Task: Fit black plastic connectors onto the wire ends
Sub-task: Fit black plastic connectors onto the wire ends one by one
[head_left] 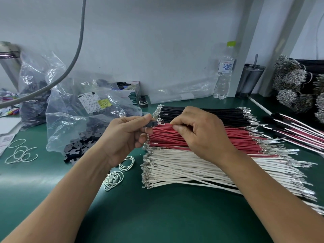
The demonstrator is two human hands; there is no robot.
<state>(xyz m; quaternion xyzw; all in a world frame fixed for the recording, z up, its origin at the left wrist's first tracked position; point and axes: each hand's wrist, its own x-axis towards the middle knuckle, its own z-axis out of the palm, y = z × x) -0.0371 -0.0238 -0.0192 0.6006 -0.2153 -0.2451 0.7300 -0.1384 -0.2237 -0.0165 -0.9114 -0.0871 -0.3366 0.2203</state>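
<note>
Bare green bench mat (149, 216) fills the foreground; above it, the left hand (122, 137) pinches a small black plastic connector (151, 124) while the right hand (198, 134) pinches a red wire (164, 126) just beside it, over stacked red wires (236, 137).

**Legible markings on the bench**

1. Clear plastic bag (98, 118) of black parts: white printed label (90, 102) with a "CS" logo at its top left corner. The lines beneath are mostly too blurred to read; "27 04 24" can be made out near the bottom.
2. Same bag: small yellow sticker (104, 103) just beside the white label; print illegible.
3. Water bottle (225, 72) against the back wall: label with large blue Chinese characters, apparently including "水"; the rest unclear.
4. Paper sheet (7, 140) at the left edge: QR-type code, not readable.
</note>
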